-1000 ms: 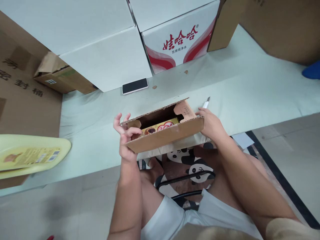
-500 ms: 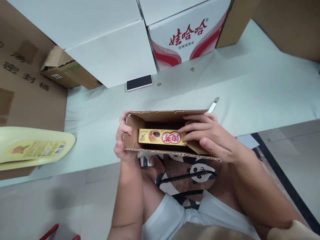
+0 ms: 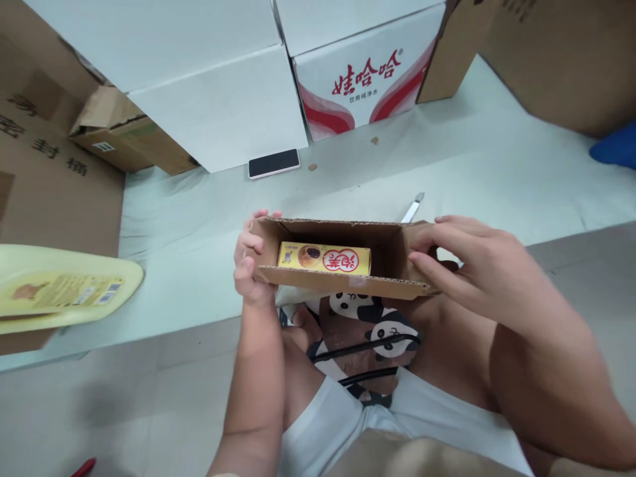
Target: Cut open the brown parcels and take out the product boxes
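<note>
A small open cardboard box [image 3: 322, 281] is held up over my lap, at the front edge of the table. My left hand [image 3: 251, 262] grips its left end, with the fingers curled round the wall. At the opposite end, my right hand [image 3: 477, 265] pinches the box's right end wall or flap between thumb and fingers. Inside lies a yellow snack carton [image 3: 325, 258] with red lettering and a picture of a round filled biscuit, nearer the left end. Just behind the box, a small white-handled knife [image 3: 412, 208] rests on the table.
A phone [image 3: 274, 164] lies before large white cartons [image 3: 218, 112] and a red-lettered carton [image 3: 368, 93]. At left are a pale yellow bottle [image 3: 69, 285] and a brown carton [image 3: 59, 192]. A blue object [image 3: 616, 146] shows at right, by another brown carton [image 3: 561, 66].
My right hand has drawn back from inside the box, off the snack carton, to the box's right end. The box is tilted slightly, showing more of its front wall.
</note>
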The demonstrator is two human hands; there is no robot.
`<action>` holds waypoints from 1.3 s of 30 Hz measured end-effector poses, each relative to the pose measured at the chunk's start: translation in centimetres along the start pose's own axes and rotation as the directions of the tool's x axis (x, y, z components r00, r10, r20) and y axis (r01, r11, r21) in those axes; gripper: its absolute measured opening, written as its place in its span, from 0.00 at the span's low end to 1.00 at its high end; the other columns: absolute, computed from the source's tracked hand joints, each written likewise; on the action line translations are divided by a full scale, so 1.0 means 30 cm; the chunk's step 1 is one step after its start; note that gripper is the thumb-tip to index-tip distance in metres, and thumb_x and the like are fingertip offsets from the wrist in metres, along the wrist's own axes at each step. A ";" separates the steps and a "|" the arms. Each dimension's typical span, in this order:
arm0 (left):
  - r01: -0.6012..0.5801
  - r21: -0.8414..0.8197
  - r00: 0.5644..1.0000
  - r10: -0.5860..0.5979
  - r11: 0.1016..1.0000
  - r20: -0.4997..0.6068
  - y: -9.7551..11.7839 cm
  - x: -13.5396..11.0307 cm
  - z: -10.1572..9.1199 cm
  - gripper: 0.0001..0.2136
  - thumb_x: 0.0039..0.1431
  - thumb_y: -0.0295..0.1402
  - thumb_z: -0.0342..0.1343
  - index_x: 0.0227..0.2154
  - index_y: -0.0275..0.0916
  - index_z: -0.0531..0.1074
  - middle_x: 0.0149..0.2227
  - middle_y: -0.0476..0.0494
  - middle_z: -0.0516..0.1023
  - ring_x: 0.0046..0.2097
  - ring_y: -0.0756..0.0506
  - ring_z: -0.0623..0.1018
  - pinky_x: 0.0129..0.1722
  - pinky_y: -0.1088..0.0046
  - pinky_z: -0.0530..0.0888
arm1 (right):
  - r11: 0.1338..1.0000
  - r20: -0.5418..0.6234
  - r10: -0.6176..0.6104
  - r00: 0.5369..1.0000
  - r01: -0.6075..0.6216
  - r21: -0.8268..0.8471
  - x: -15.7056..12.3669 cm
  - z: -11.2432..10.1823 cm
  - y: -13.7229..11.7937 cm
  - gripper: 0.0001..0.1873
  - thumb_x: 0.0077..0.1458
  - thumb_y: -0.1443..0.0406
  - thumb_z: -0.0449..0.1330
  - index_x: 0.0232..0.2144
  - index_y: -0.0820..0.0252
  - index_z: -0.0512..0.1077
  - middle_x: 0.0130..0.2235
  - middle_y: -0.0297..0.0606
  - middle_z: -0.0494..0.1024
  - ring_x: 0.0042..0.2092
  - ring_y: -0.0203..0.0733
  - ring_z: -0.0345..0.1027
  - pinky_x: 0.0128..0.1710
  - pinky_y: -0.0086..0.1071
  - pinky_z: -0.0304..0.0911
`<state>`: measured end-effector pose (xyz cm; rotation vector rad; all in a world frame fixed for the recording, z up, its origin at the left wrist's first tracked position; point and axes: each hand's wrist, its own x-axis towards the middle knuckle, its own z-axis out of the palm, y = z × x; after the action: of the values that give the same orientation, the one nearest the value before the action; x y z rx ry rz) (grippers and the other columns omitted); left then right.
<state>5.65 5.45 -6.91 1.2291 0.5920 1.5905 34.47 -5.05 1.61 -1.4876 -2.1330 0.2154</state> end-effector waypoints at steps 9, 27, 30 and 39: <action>-0.055 0.319 0.998 0.062 0.946 -0.012 0.005 -0.004 -0.085 0.16 0.53 0.49 0.59 0.23 0.41 0.74 0.48 0.40 0.75 0.56 0.36 0.73 0.56 0.57 0.71 | 0.954 0.446 0.199 0.873 -0.068 -0.292 0.068 -0.072 -0.107 0.16 0.62 0.52 0.57 0.47 0.51 0.73 0.36 0.38 0.83 0.31 0.45 0.74 0.29 0.34 0.60; -0.017 0.481 0.994 0.066 0.877 -0.085 0.113 -0.033 -0.126 0.07 0.54 0.30 0.53 0.35 0.41 0.74 0.23 0.52 0.66 0.24 0.50 0.62 0.25 0.73 0.61 | 0.925 0.333 0.039 0.942 0.093 -0.369 0.235 -0.051 -0.282 0.25 0.55 0.55 0.58 0.55 0.53 0.72 0.45 0.42 0.83 0.38 0.50 0.77 0.33 0.39 0.67; -0.038 0.451 0.957 0.163 0.892 -0.240 0.109 -0.021 -0.155 0.06 0.57 0.31 0.53 0.35 0.40 0.74 0.25 0.51 0.67 0.25 0.51 0.64 0.27 0.73 0.64 | 0.982 -0.122 -0.111 0.986 0.090 -0.163 0.190 -0.142 -0.301 0.24 0.53 0.55 0.64 0.53 0.48 0.74 0.46 0.40 0.82 0.40 0.48 0.77 0.35 0.40 0.68; -0.007 0.401 0.583 0.330 0.916 -0.743 0.113 0.041 -0.308 0.04 0.58 0.28 0.50 0.36 0.41 0.65 0.34 0.49 0.67 0.36 0.48 0.71 0.35 0.72 0.67 | 0.502 -0.309 0.715 0.627 -0.152 0.851 0.058 0.059 -0.078 0.15 0.39 0.60 0.64 0.33 0.50 0.69 0.37 0.31 0.77 0.39 0.39 0.74 0.32 0.31 0.71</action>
<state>-4.14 6.99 -6.92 0.7476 1.4375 2.2822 31.21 -4.07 1.65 -1.2781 -0.8051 0.6286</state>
